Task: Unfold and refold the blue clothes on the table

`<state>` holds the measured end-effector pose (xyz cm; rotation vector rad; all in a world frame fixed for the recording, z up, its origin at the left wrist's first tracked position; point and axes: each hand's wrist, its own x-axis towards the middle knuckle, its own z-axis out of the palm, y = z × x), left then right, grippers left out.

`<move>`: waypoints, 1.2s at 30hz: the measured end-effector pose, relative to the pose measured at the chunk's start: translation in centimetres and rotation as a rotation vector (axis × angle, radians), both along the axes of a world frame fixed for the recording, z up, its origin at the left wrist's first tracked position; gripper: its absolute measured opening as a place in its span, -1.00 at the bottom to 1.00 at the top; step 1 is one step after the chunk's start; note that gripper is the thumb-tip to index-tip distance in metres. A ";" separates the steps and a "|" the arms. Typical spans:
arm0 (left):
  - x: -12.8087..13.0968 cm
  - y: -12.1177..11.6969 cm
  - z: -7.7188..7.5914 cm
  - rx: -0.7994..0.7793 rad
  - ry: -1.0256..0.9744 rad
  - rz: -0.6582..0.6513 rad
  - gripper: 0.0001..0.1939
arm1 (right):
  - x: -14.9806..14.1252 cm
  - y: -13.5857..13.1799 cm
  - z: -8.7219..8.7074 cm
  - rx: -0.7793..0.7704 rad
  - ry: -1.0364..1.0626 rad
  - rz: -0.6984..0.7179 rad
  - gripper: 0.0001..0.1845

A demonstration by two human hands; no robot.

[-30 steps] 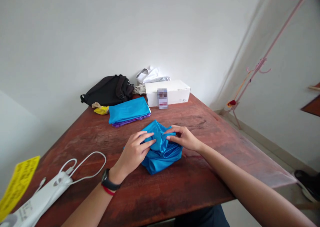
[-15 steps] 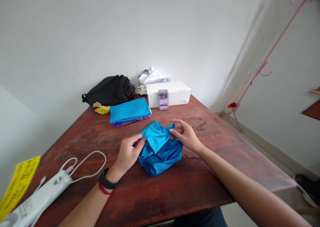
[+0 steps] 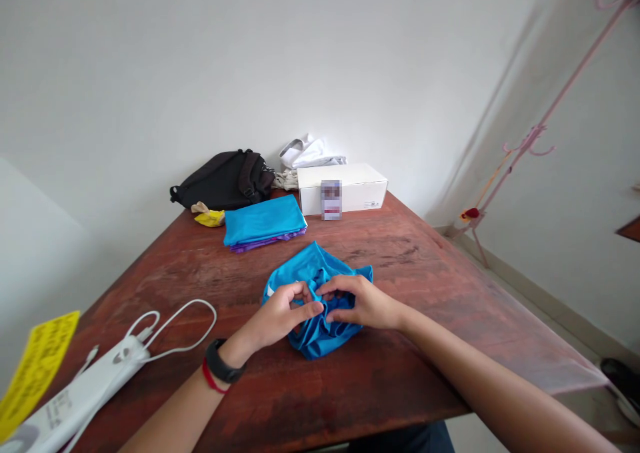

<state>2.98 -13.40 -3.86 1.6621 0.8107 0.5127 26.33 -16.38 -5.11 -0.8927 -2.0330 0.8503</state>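
Cloth (image 3: pixel 316 261), blue, crumpled: left hand (image 3: pixel 279 318), right hand (image 3: pixel 370 303) curl at its middle, likely controlling slack; cannot tell whether pinching.

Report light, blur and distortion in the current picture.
Head view: soft light, with dark shading in the crumpled shiny blue fabric; head view: small rectangular grey-lilac item pixelated, lettering on the yellow rectangular label blurred; head view: apparent wide-angle stretching near the edges.

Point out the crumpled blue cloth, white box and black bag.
Crumpled blue cloth (image 3: pixel 309 266), head view: its upper part.
White box (image 3: pixel 359 196), head view: its front face.
Black bag (image 3: pixel 220 181), head view: middle of its body.
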 end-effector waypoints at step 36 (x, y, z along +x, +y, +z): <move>-4.6 1.9 4.5 -0.302 -0.320 0.243 -0.49 | 5.6 3.3 2.4 -0.241 1.154 -0.712 -0.64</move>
